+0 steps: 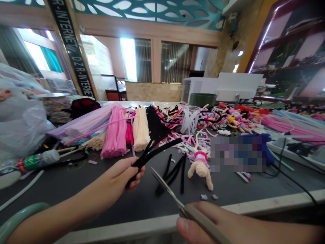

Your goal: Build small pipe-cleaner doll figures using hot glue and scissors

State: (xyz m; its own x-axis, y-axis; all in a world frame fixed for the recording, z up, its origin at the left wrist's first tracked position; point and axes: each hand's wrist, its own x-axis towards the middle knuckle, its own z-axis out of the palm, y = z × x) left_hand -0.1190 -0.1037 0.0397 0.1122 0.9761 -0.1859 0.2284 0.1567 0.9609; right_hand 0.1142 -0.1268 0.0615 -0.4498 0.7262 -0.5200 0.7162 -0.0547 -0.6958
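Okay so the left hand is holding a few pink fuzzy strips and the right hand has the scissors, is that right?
Not quite: the fuzzy strips in the left hand are black, not pink, as the head view shows. The right hand does have the scissors.

Left hand clenched, forearm slanting upward; right hand curled, lower.
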